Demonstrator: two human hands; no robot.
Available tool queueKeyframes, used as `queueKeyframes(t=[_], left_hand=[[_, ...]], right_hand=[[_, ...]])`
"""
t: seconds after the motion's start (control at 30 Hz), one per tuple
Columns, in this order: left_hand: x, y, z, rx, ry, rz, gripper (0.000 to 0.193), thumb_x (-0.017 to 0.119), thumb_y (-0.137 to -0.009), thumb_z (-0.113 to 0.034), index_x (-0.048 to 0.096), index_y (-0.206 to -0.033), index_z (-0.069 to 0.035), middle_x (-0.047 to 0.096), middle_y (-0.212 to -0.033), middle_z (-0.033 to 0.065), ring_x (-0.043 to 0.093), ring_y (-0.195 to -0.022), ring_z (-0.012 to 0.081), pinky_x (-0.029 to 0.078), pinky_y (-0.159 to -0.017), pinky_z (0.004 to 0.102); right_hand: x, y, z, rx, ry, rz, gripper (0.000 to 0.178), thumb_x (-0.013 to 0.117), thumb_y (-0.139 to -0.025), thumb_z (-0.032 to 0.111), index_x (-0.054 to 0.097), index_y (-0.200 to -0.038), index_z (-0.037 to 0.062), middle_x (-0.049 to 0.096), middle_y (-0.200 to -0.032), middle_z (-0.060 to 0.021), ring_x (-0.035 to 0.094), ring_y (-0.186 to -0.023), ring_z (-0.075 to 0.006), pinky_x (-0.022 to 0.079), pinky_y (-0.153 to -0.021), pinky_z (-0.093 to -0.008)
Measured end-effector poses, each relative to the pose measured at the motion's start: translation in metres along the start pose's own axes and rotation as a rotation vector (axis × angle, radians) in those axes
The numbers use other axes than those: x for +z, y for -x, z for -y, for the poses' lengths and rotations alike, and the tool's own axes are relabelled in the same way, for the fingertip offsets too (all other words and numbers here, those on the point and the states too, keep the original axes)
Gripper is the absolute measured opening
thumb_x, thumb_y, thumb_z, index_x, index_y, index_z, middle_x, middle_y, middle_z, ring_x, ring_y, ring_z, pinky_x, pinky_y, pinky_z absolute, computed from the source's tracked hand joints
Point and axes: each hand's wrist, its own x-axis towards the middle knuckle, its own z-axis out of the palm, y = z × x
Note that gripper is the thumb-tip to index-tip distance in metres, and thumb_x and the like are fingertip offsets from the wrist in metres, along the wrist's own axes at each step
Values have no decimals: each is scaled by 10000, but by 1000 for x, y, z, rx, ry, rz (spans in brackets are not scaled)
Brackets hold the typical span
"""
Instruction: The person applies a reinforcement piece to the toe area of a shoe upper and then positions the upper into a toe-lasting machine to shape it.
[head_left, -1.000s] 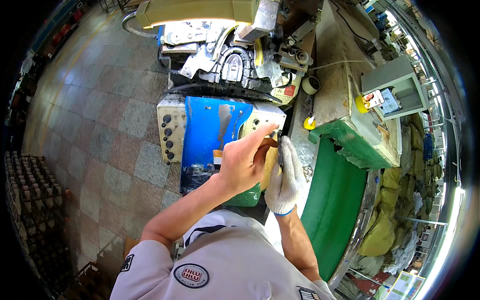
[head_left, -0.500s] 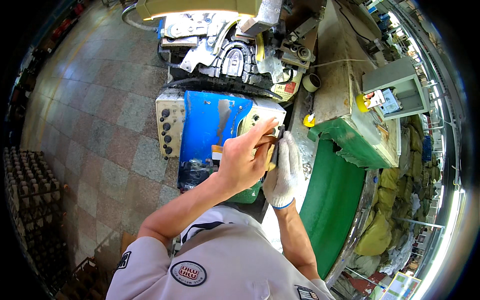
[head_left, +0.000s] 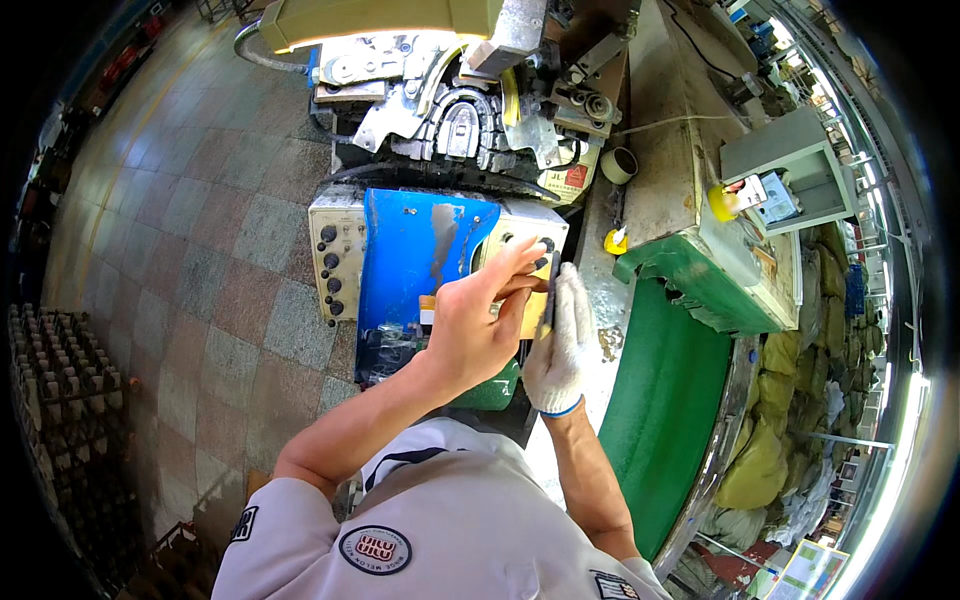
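A thin, dark, flat piece (head_left: 549,296) stands nearly edge-on between my two hands; its kind cannot be made out. My right hand (head_left: 560,345), in a white knit glove with a blue cuff edge, holds it along the palm with long, straight fingers. From the other side my bare left hand (head_left: 468,318) grips at it, one finger stretched forward and the others bent in. Part of that grip is hidden behind the left hand. Below the hands, a blue sheet-metal cover (head_left: 400,240) lies between cream control panels with black knobs (head_left: 331,262).
Ahead stands a machine with a U-shaped metal mould (head_left: 459,132) under a lit lamp housing (head_left: 380,22). At right are a green conveyor belt (head_left: 665,385), a worn bench (head_left: 660,150) and a grey open box (head_left: 785,170). A loaded rack (head_left: 65,370) stands at left.
Both hands have shifted slightly left with the dark piece, which shows more edge-on now. The left fingers have moved a little along it. The whole view has tilted slightly.
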Motion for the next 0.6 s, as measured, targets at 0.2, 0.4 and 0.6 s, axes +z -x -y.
queueKeyframes(t=[0.2, 0.4, 0.6], left_hand=[[0, 0, -3, 13, -58, 24, 585, 592, -966, 196, 534, -1521, 20, 741, -1329, 197, 785, -1085, 254, 625, -945, 333], [0, -2, 1, 15, -52, 10, 581, 587, -966, 194, 540, -1516, 15, 740, -1332, 202, 787, -1095, 270, 630, -942, 341], [-3, -5, 2, -58, -25, 19, 591, 572, -961, 203, 525, -1524, 30, 736, -1334, 203, 787, -1103, 282, 643, -925, 352]], right_hand=[[0, 1, 1, 22, -46, -10, 632, 542, -817, -117, 554, -1448, -135, 585, -1471, -342, 588, -1346, -523, 455, -1175, -550], [-5, -3, 4, -7, -35, 23, 640, 513, -835, -113, 528, -1475, -132, 576, -1483, -348, 584, -1355, -532, 465, -1167, -563], [-9, -6, 8, 14, -97, 54, 584, 520, -891, -59, 544, -1472, -119, 577, -1496, -334, 569, -1382, -526, 438, -1188, -554]])
